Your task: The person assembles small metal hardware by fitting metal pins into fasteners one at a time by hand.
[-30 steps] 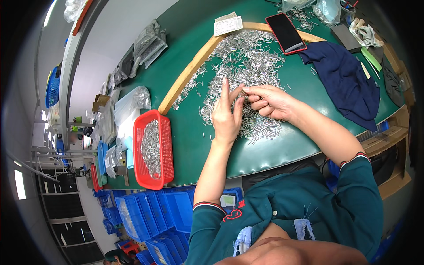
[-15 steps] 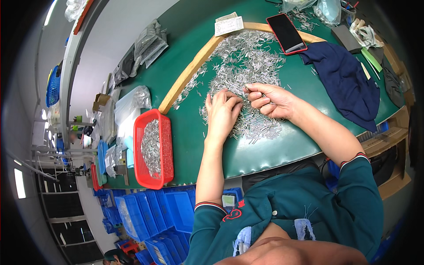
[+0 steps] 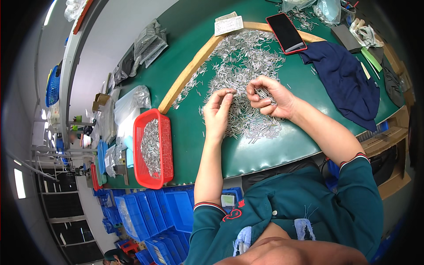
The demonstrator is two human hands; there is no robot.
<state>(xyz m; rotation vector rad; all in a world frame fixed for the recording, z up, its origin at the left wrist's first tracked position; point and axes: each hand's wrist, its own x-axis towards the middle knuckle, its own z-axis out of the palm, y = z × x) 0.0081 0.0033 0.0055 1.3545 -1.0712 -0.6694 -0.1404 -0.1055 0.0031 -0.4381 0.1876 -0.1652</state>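
A spread pile of short, thin silvery metal pins (image 3: 249, 48) covers the middle of the green table. My right hand (image 3: 278, 99), over the pile's right side, is curled around several of these pins, whose ends show between the fingers. Just left of it, my left hand (image 3: 217, 115) is closed in a pinch, thumb tip against forefinger. Whatever may be between those fingertips is too small to make out. The two hands are slightly apart, with pins visible between and below them. A red plastic basket (image 3: 168, 152) to the left contains many similar pins.
Wooden strips (image 3: 187, 75) border the pile at the back and left. A red-edged phone (image 3: 287, 33) and paper slips (image 3: 229, 25) lie at the far side. Dark blue cloth (image 3: 344, 79) lies to the right. Blue bins (image 3: 179, 210) stand below the table's left edge.
My left hand's spread fingers have drawn together into a pinch. My right hand has turned slightly, its forefinger lifting, so more of the held pins show.
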